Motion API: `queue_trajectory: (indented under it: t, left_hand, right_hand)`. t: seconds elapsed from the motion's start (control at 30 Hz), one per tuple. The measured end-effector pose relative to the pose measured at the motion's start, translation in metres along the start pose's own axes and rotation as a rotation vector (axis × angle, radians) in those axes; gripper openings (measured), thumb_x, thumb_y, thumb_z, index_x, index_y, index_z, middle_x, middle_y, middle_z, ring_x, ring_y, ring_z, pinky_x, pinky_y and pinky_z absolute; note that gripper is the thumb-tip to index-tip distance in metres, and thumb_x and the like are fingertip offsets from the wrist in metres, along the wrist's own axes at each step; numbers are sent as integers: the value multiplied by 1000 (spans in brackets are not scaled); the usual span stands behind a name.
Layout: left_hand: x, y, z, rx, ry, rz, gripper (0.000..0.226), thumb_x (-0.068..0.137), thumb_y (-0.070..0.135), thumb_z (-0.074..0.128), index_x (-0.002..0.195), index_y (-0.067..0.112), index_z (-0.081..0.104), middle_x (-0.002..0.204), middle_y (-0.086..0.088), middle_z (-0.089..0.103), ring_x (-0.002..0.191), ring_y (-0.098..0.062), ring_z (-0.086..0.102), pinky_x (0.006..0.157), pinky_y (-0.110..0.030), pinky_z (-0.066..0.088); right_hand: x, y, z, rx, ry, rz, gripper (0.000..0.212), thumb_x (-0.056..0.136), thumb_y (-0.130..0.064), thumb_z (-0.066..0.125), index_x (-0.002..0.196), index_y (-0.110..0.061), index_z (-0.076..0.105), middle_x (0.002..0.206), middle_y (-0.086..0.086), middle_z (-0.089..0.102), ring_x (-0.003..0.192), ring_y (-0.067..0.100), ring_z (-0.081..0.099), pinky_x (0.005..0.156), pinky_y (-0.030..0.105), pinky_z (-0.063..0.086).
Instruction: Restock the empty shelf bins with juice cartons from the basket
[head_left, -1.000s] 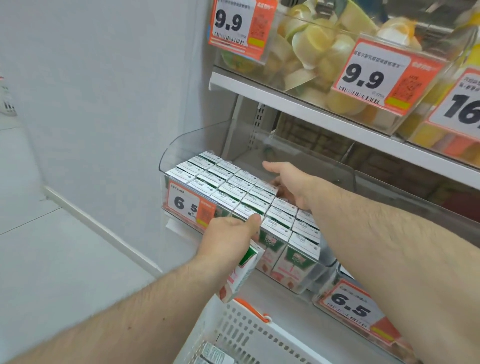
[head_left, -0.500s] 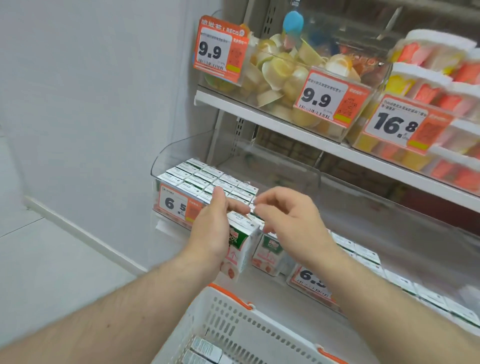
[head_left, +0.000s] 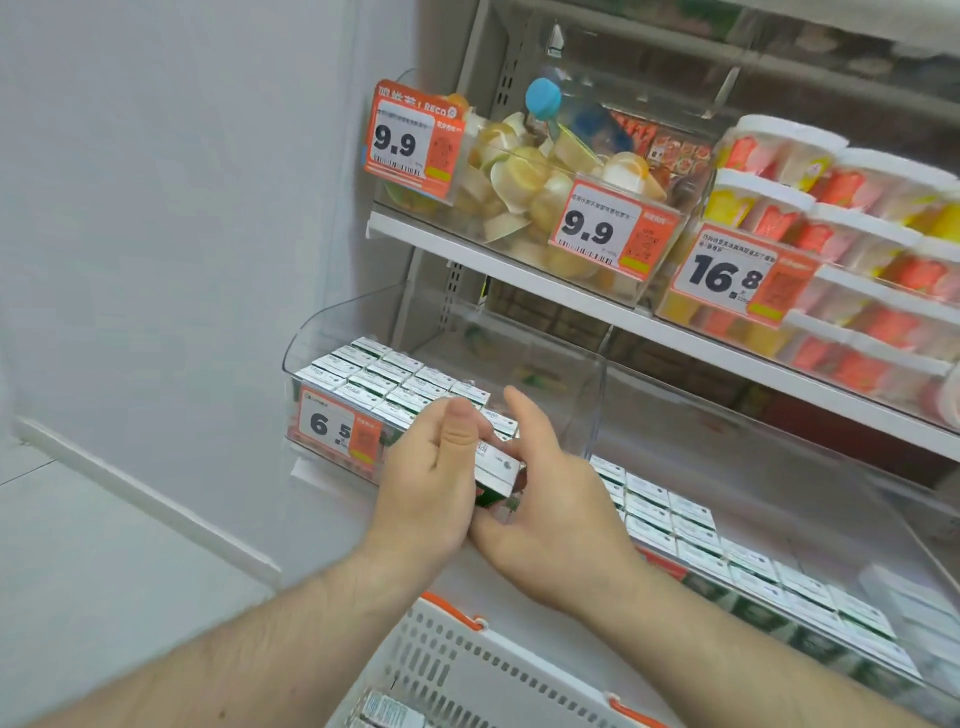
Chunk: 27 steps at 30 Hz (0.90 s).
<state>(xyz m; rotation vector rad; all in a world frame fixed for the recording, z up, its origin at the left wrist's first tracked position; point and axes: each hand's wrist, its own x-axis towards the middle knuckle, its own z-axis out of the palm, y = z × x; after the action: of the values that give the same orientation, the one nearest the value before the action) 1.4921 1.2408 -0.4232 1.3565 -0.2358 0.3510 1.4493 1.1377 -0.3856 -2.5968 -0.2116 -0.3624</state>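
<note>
From the head view, both hands are meeting just below the centre of the frame, in front of the clear shelf bin (head_left: 582, 374) that is sitting at left of centre. The left hand (head_left: 431, 483) is wrapping its fingers around one juice carton (head_left: 498, 470), thumb lying along the carton's near side. The right hand (head_left: 545, 499) is cupping the same carton from the right and underneath, fingers straight and fairly relaxed, pressing rather than pinching. The carton is tilting, top facing up and right, hovering at the bin's front edge above the rows of cartons (head_left: 395, 379) already standing there. More cartons are filling the neighbouring bin at lower right. The white basket (head_left: 467, 670) is showing at the bottom centre, with a few cartons inside it.

The carton is looking small, boxy and fairly stiff, probably light, with smooth printed sides that might be slipping a little. Gripping across its two broad faces seems safest; squeezing hard could be denting it.
</note>
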Motion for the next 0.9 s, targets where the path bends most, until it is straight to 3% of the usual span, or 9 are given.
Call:
queue_trajectory:
  t: [0.1,0.13,0.2,0.33,0.5,0.63,0.67,0.77,0.9]
  left_hand:
    - [2,2,-2,44,-30,77,42,87,62,38,84,29,64,83,11,69,78,-8,65,74,-29,52]
    - [4,4,-4,60,-30,93,38,90,57,37,89,30,64,89,16,69,86,-1,63,79,-19,48]
    - [10,8,-9,92,-14,54,27,98,47,36,103,35,60,102,23,64,102,9,56,83,-6,39]
    - [20,-5,-17,140,30,-316,9,97,29,49,100,26,56,99,14,59,89,2,52,70,-20,39]
    - [26,-34,-13,171,-79,-602,22,96,32,51,94,10,51,95,-6,55,77,-15,46,59,-24,31]
    - [31,-46,-6,186,-63,-630,32,95,35,53,75,16,37,71,-1,42,63,-14,38,58,-27,33]
    - [32,-47,-5,202,-57,-620,35,94,34,54,72,18,32,66,2,36,58,-14,33,58,-27,32]
    - [32,-47,-4,202,-47,-618,31,95,33,53,77,17,34,68,2,36,60,-14,34,56,-28,32]
    - [31,-45,-3,181,-39,-620,27,97,33,52,83,17,35,72,2,37,63,-13,36,55,-27,30]
  right_hand:
    - [7,-2,-2,-41,-13,-15,88,80,-20,61,154,-32,16,105,-8,69,96,24,65,79,31,51]
    - [12,0,-4,-76,19,-41,81,80,-17,62,152,-30,26,116,-3,68,101,26,63,82,31,50]
    - [28,7,-14,-149,125,-93,57,79,-14,64,134,-28,53,114,1,69,102,26,63,85,33,51]
    - [89,23,-38,-179,157,98,33,80,-18,68,112,-23,61,94,1,64,87,25,60,74,33,50]
    - [161,47,-21,-311,34,299,30,83,-12,65,111,-10,56,106,13,62,96,33,59,74,35,49]
    - [183,61,4,-334,-175,513,6,90,-7,55,88,-1,55,77,12,57,66,25,57,60,34,51]
    - [186,68,11,-258,-223,566,12,91,-5,54,79,-3,54,72,11,55,61,23,55,63,34,51]
    - [189,85,27,-29,-319,649,21,87,3,52,71,-9,49,74,9,51,62,21,48,75,38,48]
    - [193,89,34,19,-332,655,22,83,9,44,68,-7,42,76,11,39,63,24,38,66,36,36]
